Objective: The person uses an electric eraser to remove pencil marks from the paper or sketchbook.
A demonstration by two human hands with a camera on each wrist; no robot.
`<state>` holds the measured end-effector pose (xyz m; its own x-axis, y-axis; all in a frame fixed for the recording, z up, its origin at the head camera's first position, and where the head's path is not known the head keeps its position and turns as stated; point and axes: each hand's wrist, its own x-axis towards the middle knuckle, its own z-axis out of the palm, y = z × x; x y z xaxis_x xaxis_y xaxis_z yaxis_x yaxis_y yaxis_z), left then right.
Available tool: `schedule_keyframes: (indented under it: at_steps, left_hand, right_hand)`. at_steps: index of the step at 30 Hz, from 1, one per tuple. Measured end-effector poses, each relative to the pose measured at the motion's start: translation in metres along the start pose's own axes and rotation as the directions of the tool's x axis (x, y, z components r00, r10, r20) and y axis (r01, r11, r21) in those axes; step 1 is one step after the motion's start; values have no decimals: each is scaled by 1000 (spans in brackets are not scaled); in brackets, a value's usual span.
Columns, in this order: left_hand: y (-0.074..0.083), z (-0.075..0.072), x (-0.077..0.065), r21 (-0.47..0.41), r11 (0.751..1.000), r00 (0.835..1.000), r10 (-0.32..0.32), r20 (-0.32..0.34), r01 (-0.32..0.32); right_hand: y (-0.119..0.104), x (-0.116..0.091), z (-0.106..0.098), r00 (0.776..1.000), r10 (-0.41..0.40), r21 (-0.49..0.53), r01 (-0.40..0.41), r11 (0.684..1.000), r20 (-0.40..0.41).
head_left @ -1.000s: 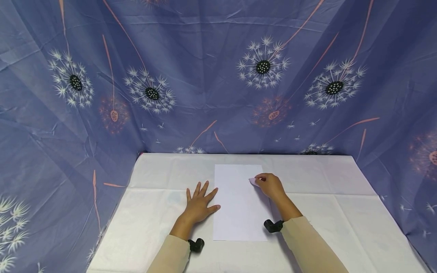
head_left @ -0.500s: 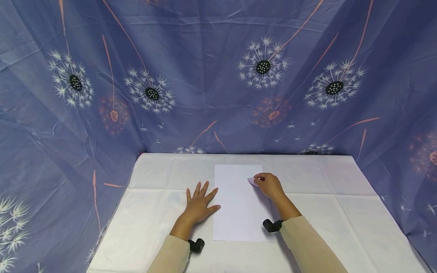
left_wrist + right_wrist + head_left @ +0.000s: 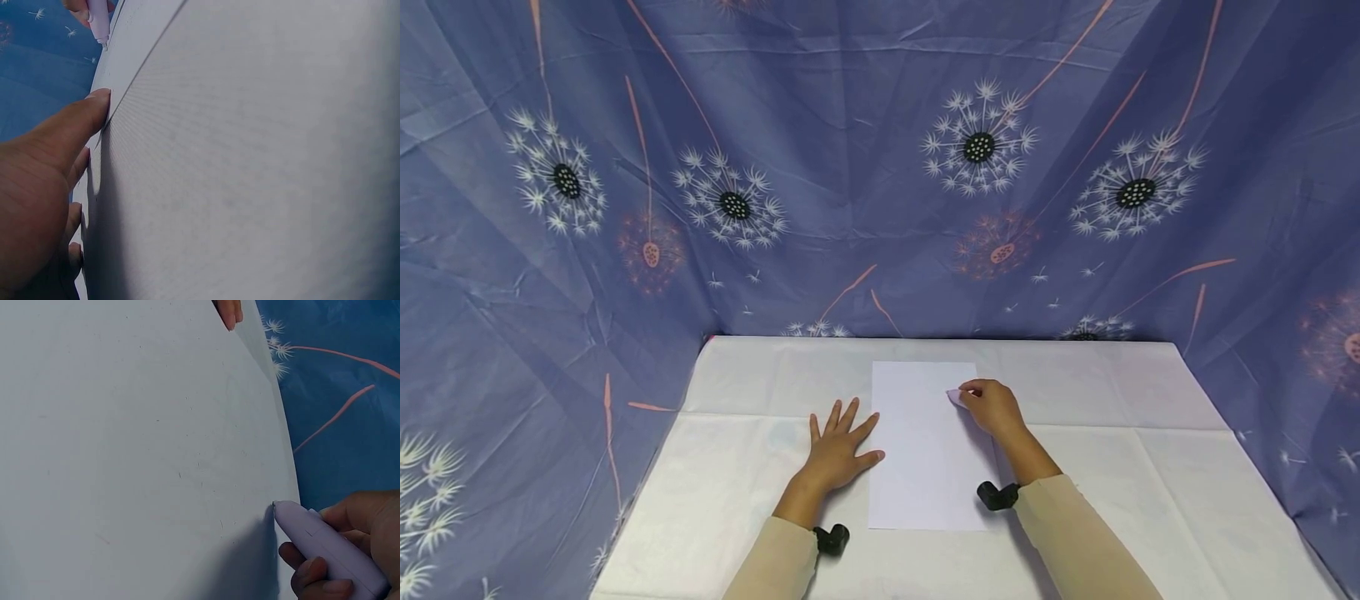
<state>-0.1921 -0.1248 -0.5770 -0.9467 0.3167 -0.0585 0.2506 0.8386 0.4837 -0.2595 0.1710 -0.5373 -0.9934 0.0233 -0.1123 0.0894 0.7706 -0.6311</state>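
A sheet of white paper (image 3: 925, 467) lies upright on the white-covered table. My left hand (image 3: 835, 454) rests flat with spread fingers at its left edge, thumb and index fingertip on the margin. In my right hand (image 3: 996, 408), over the upper right of the sheet, I grip a thick lilac pen-shaped tool (image 3: 331, 550). It tapers to a narrow tip, which meets the paper in the right wrist view. A finger lies by a small pale button (image 3: 314, 514) on its side; the exact kind of tool I cannot tell. Short dark marks or specks dot the paper.
A white cloth with fold creases covers the table (image 3: 1112, 483). Behind and at both sides hangs a blue curtain (image 3: 850, 192) with dandelion prints. Black camera mounts (image 3: 832, 540) sit at both wrists, below beige sleeves (image 3: 1082, 533).
The right hand with the lilac tool shifts slightly left, then back right, over the upper right of the paper. The left hand and the sheet stay in place.
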Motion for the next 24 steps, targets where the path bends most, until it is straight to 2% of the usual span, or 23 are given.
schedule_keyframes:
  at_steps: [24]
  left_hand:
    - [0,-1,0,18,1000,1000,-5,15,5]
  right_hand:
    - [1,1,1,1000,-7,8,7,1000,0]
